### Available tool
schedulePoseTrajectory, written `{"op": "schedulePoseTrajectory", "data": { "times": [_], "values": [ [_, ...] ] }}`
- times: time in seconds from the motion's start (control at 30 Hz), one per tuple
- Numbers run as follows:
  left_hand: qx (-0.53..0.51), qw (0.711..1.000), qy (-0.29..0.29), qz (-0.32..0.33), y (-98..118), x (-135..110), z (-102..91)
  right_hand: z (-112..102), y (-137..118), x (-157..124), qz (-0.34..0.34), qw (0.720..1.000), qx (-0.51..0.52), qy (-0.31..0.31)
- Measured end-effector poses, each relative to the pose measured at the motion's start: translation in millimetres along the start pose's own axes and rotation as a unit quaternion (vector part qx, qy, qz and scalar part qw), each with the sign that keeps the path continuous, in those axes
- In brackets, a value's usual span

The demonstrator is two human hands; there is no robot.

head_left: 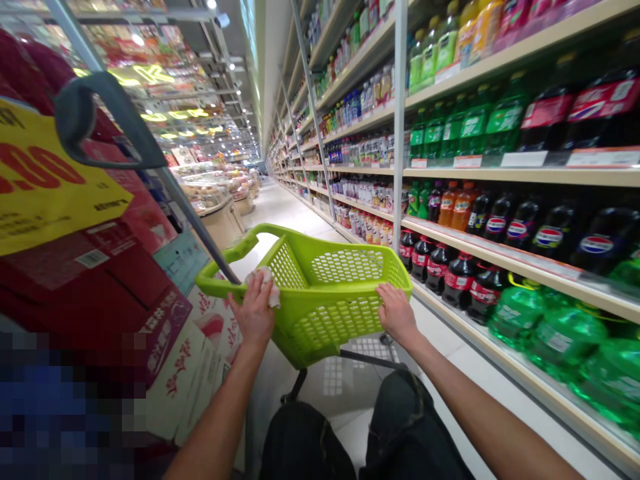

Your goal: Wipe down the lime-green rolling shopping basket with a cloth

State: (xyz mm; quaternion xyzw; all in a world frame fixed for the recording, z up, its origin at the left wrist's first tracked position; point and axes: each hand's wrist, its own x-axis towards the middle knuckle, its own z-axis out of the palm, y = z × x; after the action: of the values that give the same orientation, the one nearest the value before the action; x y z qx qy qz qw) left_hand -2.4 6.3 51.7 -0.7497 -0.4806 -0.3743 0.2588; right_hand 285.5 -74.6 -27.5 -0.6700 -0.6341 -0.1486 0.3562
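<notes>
A lime-green plastic shopping cart basket (330, 327) with perforated walls stands crosswise in front of my knees. My left hand (256, 310) presses a crumpled white cloth or tissue (273, 288) against the near rim, close to the handle end. Its fingers lie over the cloth. At the other end of the same rim, my right hand (397, 312) grips the corner, fingers curled over the edge. Inside, the basket's visible part holds nothing. Dark cart legs (295, 388) show below it.
Shelves (525, 175) of bottled drinks run along the right, with large green bottles (557, 330) at the bottom. On the left are stacked cartons (185, 373), a yellow price sign (55, 177) and a slanted metal pole with a grey handle (110, 127). A tiled aisle (295, 213) stretches ahead.
</notes>
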Motion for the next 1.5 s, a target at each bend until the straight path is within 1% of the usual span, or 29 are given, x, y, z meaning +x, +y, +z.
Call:
{"op": "schedulePoseTrajectory", "data": {
  "times": [0.03, 0.07, 0.1, 0.17, 0.2, 0.23, 0.27, 0.33, 0.4, 0.43, 0.47, 0.53, 0.6, 0.63, 0.67, 0.7, 0.8, 0.83, 0.87, 0.93, 1.0, 1.03, 1.07, 1.13, 1.2, 1.27, 1.33, 1.43, 1.5],
  "values": [
    [0.002, 1.0, 0.002, -0.001, 2.5, -3.5, -0.5, 0.9, -6.7, 4.1, 0.003, 1.0, -0.002, -0.007],
    [-0.003, 1.0, -0.006, 0.012, 9.9, -8.1, 0.8, 2.3, -15.2, 8.0, 0.0, 1.0, -0.001, -0.017],
    [-0.011, 0.999, -0.016, 0.036, 19.9, -12.9, 3.2, 4.2, -24.3, 11.4, -0.008, 1.0, 0.003, -0.029],
    [-0.034, 0.992, -0.054, 0.106, 38.3, -18.5, 7.9, 8.7, -39.9, 15.8, -0.014, 0.999, 0.01, -0.05],
    [-0.039, 0.99, -0.058, 0.127, 42.4, -17.9, 8.5, 11.0, -44.6, 16.8, -0.009, 0.998, 0.011, -0.055],
    [-0.04, 0.988, -0.051, 0.137, 41.7, -14.8, 7.4, 13.2, -46.6, 17.1, -0.003, 0.998, 0.011, -0.057],
    [-0.035, 0.99, -0.031, 0.133, 36.2, -10.1, 4.8, 15.0, -46.0, 16.9, 0.002, 0.998, 0.011, -0.057],
    [-0.015, 0.995, 0.023, 0.099, 15.4, -0.6, -2.4, 18.0, -39.8, 16.1, -0.001, 0.998, 0.017, -0.055],
    [-0.001, 0.996, 0.047, 0.07, -6.9, -1.4, -6.7, 20.3, -31.2, 15.6, -0.004, 0.998, 0.028, -0.052],
    [0.002, 0.997, 0.042, 0.063, -14.7, -8.4, -6.4, 21.2, -27.5, 15.5, -0.003, 0.998, 0.033, -0.048],
    [0.002, 0.998, 0.024, 0.066, -19.2, -19.9, -4.5, 21.8, -24.6, 15.5, -0.004, 0.998, 0.039, -0.045],
    [-0.006, 0.995, -0.036, 0.088, -18.5, -50.1, 2.2, 21.8, -20.9, 16.0, -0.012, 0.998, 0.046, -0.041],
    [-0.029, 0.985, -0.104, 0.133, -8.7, -74.7, 7.8, 19.7, -19.0, 17.2, -0.024, 0.997, 0.046, -0.049],
    [-0.036, 0.983, -0.118, 0.135, -2.3, -79.4, 8.6, 17.9, -18.3, 18.2, -0.03, 0.997, 0.043, -0.055],
    [-0.042, 0.984, -0.117, 0.13, 4.3, -77.7, 7.9, 15.9, -17.7, 19.3, -0.034, 0.997, 0.039, -0.059],
    [-0.049, 0.987, -0.102, 0.117, 10.5, -70.2, 6.0, 13.8, -17.0, 20.4, -0.038, 0.997, 0.035, -0.059],
    [-0.074, 0.994, -0.011, 0.083, 27.1, -33.8, 2.5, 9.0, -14.9, 22.4, -0.035, 0.998, 0.024, -0.044],
    [-0.078, 0.995, -0.001, 0.067, 32.4, -26.4, 4.6, 8.1, -14.2, 21.9, -0.028, 0.999, 0.02, -0.039],
    [-0.082, 0.995, -0.007, 0.063, 37.7, -24.7, 9.0, 7.5, -13.6, 20.8, -0.022, 0.999, 0.017, -0.039],
    [-0.091, 0.991, -0.057, 0.085, 48.4, -38.7, 22.0, 6.5, -11.9, 17.4, -0.015, 0.998, 0.015, -0.052],
    [-0.097, 0.979, -0.128, 0.127, 57.7, -63.8, 34.8, 5.1, -8.8, 14.7, -0.019, 0.997, 0.018, -0.071],
    [-0.101, 0.972, -0.153, 0.148, 61.6, -73.8, 38.7, 4.1, -6.7, 14.5, -0.024, 0.997, 0.02, -0.077],
    [-0.104, 0.969, -0.161, 0.158, 65.2, -79.1, 40.5, 2.8, -4.1, 15.2, -0.028, 0.996, 0.022, -0.078],
    [-0.11, 0.972, -0.139, 0.156, 71.9, -73.4, 38.5, -0.1, 1.7, 19.2, -0.027, 0.997, 0.022, -0.061],
    [-0.111, 0.981, -0.089, 0.134, 78.7, -54.2, 35.3, -2.5, 7.2, 24.2, -0.007, 0.999, 0.016, -0.034],
    [-0.111, 0.983, -0.063, 0.131, 84.6, -40.2, 37.6, -3.8, 11.2, 26.8, 0.016, 1.0, 0.009, -0.019],
    [-0.111, 0.976, -0.085, 0.167, 88.4, -43.7, 46.0, -4.3, 14.0, 25.1, 0.02, 0.999, 0.005, -0.026],
    [-0.115, 0.952, -0.147, 0.241, 92.7, -67.3, 59.4, -5.1, 19.8, 17.9, 0.006, 0.999, 0.004, -0.05],
    [-0.115, 0.949, -0.154, 0.25, 98.7, -72.2, 61.6, -6.5, 25.7, 14.8, 0.003, 0.999, 0.003, -0.048]
  ]
}}
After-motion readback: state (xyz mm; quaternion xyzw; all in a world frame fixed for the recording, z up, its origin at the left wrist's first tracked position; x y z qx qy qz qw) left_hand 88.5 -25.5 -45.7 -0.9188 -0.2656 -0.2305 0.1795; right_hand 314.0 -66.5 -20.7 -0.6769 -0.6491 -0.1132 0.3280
